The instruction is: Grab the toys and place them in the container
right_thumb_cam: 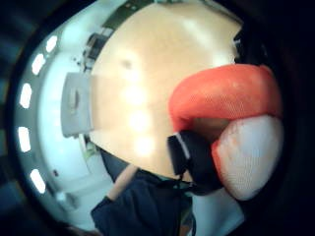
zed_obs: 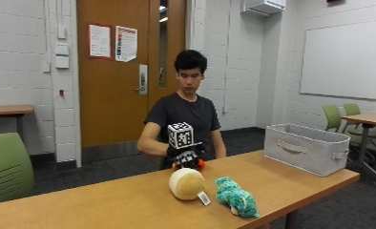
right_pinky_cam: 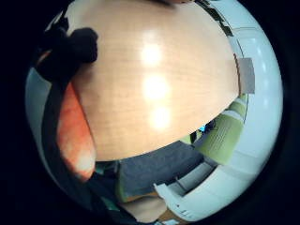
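Outside view shows the gloved right hand (zed_obs: 187,158) raised just above the table (zed_obs: 80,205), fingers curled round an orange toy (zed_obs: 201,164); the thumb-side palm view shows that toy (right_thumb_cam: 221,96) filling the grasp, so the carry step seems in hand; next it must travel across to the grey container (zed_obs: 305,148), well apart at the table's far end; a cream round toy (zed_obs: 187,183) and teal plush (zed_obs: 237,196) lie near the hand, seemingly clear of the path.

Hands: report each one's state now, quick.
Gloved right hand: grips an orange-and-white toy above the table.
Bare hand: not visible, cannot tell.
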Action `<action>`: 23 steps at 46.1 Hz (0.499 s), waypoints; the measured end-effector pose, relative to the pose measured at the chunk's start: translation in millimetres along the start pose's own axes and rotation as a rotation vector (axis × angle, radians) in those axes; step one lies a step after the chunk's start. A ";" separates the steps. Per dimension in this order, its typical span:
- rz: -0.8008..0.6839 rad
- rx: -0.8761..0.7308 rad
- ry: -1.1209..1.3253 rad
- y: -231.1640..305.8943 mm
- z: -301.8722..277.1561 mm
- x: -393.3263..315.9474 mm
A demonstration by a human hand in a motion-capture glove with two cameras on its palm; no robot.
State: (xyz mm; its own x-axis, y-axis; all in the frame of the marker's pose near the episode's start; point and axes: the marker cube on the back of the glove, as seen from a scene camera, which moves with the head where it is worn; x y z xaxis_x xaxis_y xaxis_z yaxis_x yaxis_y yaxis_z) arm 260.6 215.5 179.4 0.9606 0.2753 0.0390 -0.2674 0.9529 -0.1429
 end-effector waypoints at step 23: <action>0.016 0.054 0.147 -42.6 -66.6 -31.9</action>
State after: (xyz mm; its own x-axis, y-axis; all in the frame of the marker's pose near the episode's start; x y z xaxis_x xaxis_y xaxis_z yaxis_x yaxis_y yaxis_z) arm 246.5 157.8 118.4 0.9559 0.2727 -0.1090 -0.2826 0.9551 -0.0891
